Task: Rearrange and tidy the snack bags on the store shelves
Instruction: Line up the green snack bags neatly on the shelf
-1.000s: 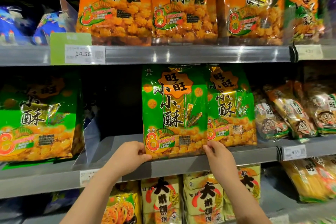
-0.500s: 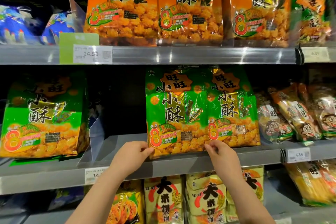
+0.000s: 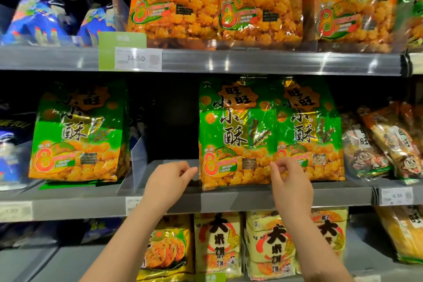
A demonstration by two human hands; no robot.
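Shelves [image 3: 251,199] fill the frame. Mid-frame, a green snack bag [image 3: 235,135] stands upright on the middle shelf, touching another green bag [image 3: 311,135]. Left hand [image 3: 169,181] is just beside its lower corner, grip loosely curled, holding nothing. Right hand [image 3: 290,181] is at its lower right edge; I cannot tell if that grip pinches it.

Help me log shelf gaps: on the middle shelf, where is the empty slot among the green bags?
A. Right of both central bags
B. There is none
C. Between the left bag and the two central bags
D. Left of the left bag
C: a dark gap lies between the left bag and the central bags.
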